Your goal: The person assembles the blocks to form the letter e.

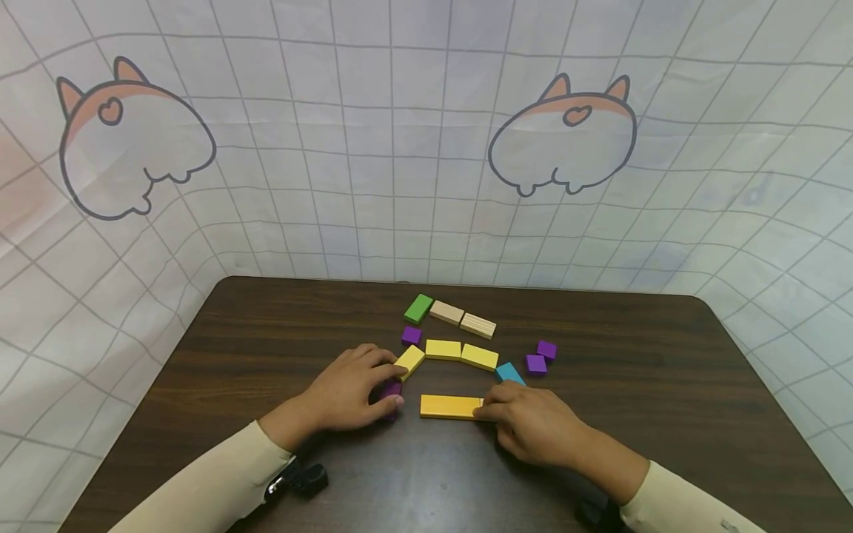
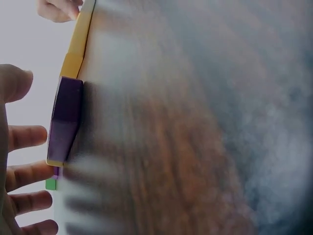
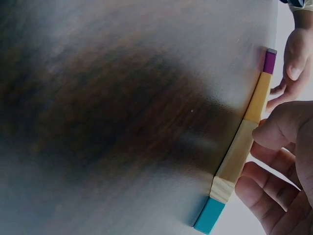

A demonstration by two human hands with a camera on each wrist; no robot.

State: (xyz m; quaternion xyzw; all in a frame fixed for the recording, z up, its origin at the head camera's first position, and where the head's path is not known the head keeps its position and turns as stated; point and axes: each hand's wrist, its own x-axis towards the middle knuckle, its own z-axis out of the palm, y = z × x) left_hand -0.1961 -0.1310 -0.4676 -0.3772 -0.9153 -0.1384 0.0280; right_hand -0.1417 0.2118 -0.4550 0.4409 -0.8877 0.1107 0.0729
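Observation:
In the head view, my left hand [image 1: 346, 389] reaches over a purple block [image 1: 392, 389], thumb beside it and a fingertip at a slanted yellow block [image 1: 409, 363]. The left wrist view shows the fingers nearly straight and spread beside the purple block [image 2: 66, 115]. My right hand [image 1: 536, 422] pinches a plain wooden block [image 3: 235, 152], mostly hidden in the head view. That block lines up with an orange-yellow block [image 1: 449, 406]. Just beyond the right fingers lies a blue block [image 1: 509, 373]. Two more yellow blocks [image 1: 443, 350] form a bent row between the slanted yellow and the blue.
Farther back lie a green block [image 1: 417, 309], two plain wooden blocks [image 1: 446, 312] and a small purple block [image 1: 411, 336]. Two purple blocks [image 1: 536, 363] sit at the right. The dark wooden table [image 1: 300, 318] ends at a gridded white cloth [image 1: 413, 185].

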